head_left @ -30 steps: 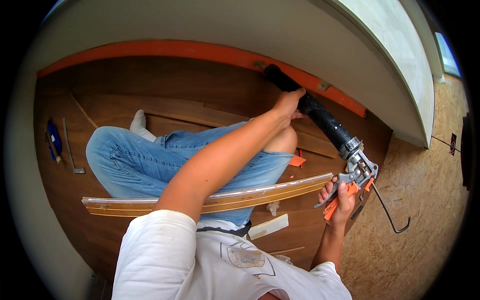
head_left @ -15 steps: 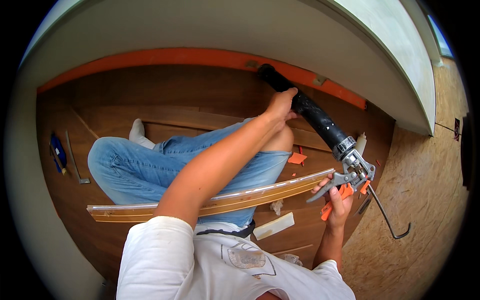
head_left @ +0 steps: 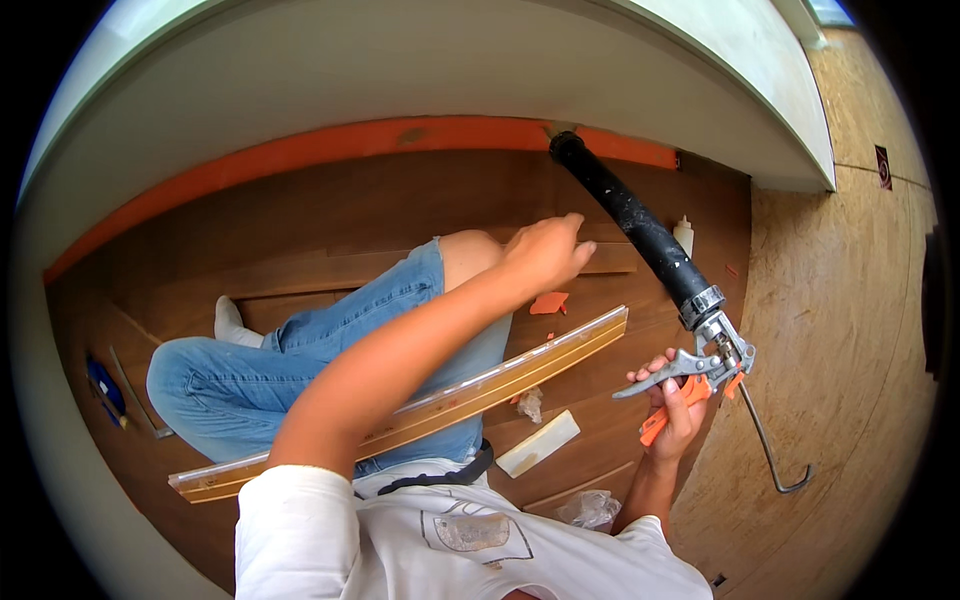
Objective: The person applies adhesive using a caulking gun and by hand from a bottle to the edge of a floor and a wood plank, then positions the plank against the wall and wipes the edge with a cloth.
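Note:
My right hand [head_left: 672, 405] grips the orange and silver handle of a caulking gun, whose long black tube [head_left: 630, 220] slants up to the orange strip [head_left: 360, 138] at the foot of the white wall. The bent steel rod [head_left: 770, 445] hangs down from the gun. My left hand [head_left: 548, 245] is off the tube, to its left, holding nothing, fingers apart. A wooden board [head_left: 500, 377] with a pale top edge lies across my jean-clad legs [head_left: 290, 380], under my left forearm.
On the brown wood floor are a white bottle [head_left: 684, 238], orange scraps [head_left: 548, 303], a pale block [head_left: 538, 443], crumpled plastic [head_left: 590, 510], a blue tool [head_left: 105, 393] and a metal square [head_left: 140, 400]. Particle board [head_left: 830, 330] lies to the right; the white wall [head_left: 420, 60] stands ahead.
My left hand has let go of the black tube and moved down and left. The gun's nose stays at the orange strip. The view has shifted, and the board appears more tilted.

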Demonstrator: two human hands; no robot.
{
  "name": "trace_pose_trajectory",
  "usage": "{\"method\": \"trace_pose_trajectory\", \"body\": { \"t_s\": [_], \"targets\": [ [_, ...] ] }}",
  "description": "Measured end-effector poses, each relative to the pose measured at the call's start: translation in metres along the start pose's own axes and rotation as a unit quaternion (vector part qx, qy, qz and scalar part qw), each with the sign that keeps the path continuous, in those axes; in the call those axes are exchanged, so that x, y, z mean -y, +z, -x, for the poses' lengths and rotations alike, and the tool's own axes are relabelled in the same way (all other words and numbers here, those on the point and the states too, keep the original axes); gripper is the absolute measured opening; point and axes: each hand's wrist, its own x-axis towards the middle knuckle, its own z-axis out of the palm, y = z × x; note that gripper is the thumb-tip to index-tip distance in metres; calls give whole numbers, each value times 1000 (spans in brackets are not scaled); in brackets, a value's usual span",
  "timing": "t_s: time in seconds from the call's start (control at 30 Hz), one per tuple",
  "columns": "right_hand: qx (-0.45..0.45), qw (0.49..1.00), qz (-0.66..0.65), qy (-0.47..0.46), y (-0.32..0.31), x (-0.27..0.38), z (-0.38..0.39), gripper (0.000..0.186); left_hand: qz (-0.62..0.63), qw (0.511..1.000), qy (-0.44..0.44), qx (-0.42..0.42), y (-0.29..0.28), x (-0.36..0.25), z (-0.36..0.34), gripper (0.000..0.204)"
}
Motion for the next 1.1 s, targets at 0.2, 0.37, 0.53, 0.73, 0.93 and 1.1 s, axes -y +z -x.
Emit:
{"method": "trace_pose_trajectory", "body": {
  "t_s": [0.2, 0.37, 0.53, 0.73, 0.93, 1.1],
  "targets": [
    [-25, 1000, -16, 6, -9, -19, -18, 39, -198, 968, 150, -20, -1, 33, 41, 37],
    [-32, 999, -34, 27, -11, -29, -24, 34, -200, 968, 150, -33, -4, 37, 41, 35],
    [-34, 998, -37, 31, -18, -32, -20, 30, -191, 969, 149, -39, -6, 38, 38, 29],
    [-46, 998, -26, 39, -18, -36, -22, 28, -186, 960, 190, -85, -4, 41, 36, 13],
    [-73, 997, -3, 16, -18, -41, -30, 25, -194, 964, 171, -59, -5, 41, 37, 18],
    [-74, 997, 20, 12, -13, -44, -35, 25, -193, 965, 166, -59, -5, 44, 37, 16]
  ]
}}
